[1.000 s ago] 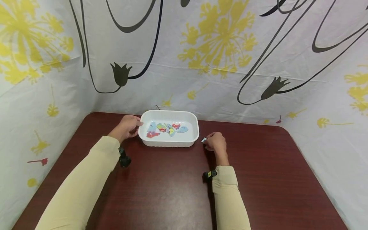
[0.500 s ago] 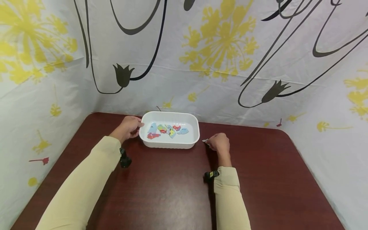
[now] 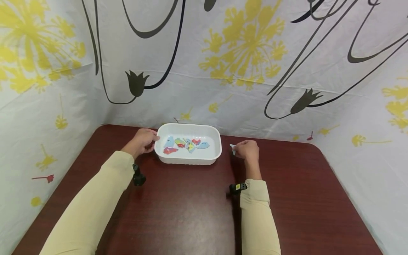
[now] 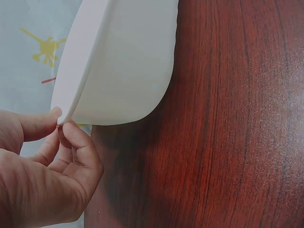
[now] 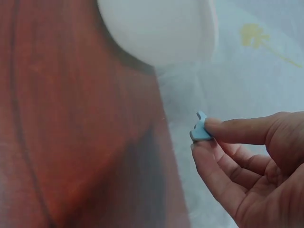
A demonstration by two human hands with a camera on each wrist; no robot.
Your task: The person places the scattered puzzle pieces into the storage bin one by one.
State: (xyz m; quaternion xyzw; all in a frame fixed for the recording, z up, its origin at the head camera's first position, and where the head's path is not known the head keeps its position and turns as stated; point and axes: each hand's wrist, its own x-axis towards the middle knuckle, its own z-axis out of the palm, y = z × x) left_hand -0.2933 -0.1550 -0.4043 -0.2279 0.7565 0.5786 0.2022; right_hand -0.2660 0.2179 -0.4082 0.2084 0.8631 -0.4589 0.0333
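A white plastic tray point(image 3: 188, 160) stands near the back edge of the table, with several colourful puzzle pieces point(image 3: 170, 150) lying inside. My left hand point(image 3: 143, 141) pinches the tray's left rim between thumb and fingers; the left wrist view shows this grip at the rim point(image 4: 80, 90) up close. To the right of the tray, my right hand point(image 3: 249, 149) pinches a light blue puzzle piece point(image 5: 201, 129) between thumb and fingertips. In the right wrist view the piece shows an irregular, notched edge, partly covered by the thumb.
The dark red-brown wooden table point(image 3: 185, 212) reaches forward from the tray. A white cloth point(image 3: 178, 88) with yellow and grey flower patterns hangs behind it and at both sides. Each wrist carries a small black camera.
My right hand has moved slightly right and back, away from the tray, turning the blue puzzle piece more upright. The left hand keeps its hold on the rim.
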